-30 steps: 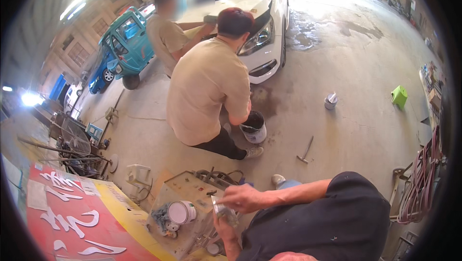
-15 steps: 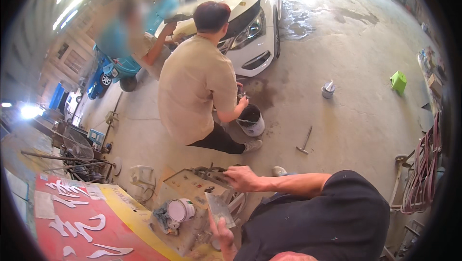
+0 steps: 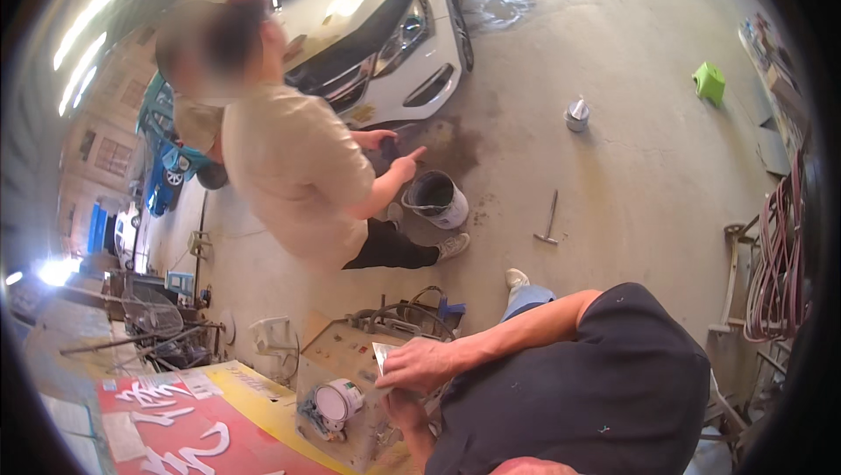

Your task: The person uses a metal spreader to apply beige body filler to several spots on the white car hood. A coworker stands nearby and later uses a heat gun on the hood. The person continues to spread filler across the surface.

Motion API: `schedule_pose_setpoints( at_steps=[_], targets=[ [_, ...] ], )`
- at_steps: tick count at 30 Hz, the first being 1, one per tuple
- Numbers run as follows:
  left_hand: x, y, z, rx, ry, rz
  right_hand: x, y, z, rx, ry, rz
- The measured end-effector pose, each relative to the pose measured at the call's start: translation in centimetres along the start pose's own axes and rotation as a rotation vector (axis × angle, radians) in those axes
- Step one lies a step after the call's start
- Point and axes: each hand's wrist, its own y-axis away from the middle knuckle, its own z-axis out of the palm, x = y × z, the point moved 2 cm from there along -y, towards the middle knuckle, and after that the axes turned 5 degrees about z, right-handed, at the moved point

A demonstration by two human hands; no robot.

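Over the workbench (image 3: 302, 361), my left hand (image 3: 405, 409) is closed on a flat grey plate (image 3: 380, 354), of which only a pale corner shows. My right hand (image 3: 419, 365) lies across the plate, fingers bent and covering most of it. Whether a small tool is in those fingers is hidden. Beside my hands stands an open can (image 3: 338, 402) with a pale pinkish top, and a dark crumpled rag (image 3: 311, 414) is next to it. Black hoses (image 3: 412, 310) and a blue-handled part (image 3: 452, 309) lie at the bench's far end.
A person in a beige shirt (image 3: 298, 160) stands ahead by a white car (image 3: 420, 81) and a bucket (image 3: 442, 204). On the floor are a hammer-like tool (image 3: 547, 219), a can with a bottle (image 3: 576, 114) and a green stool (image 3: 710, 84). A red sign (image 3: 166, 422) is at lower left.
My right hand has moved from the hoses down onto the plate in my left hand. The person in beige has shifted left and turned, one hand now pointing out.
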Motion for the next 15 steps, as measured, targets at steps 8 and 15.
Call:
schedule_pose_setpoints(
  at_steps=[8, 15],
  targets=[
    [4.1, -2.8, 4.3, -0.151, -0.018, 0.040, 2.8, 0.5, -4.4, 0.194, 0.010, 0.196],
    [5.9, -2.1, 7.3, -0.214, 0.042, 0.077, 8.7, 1.8, -6.3, 0.258, 0.213, 0.578]
  ],
)
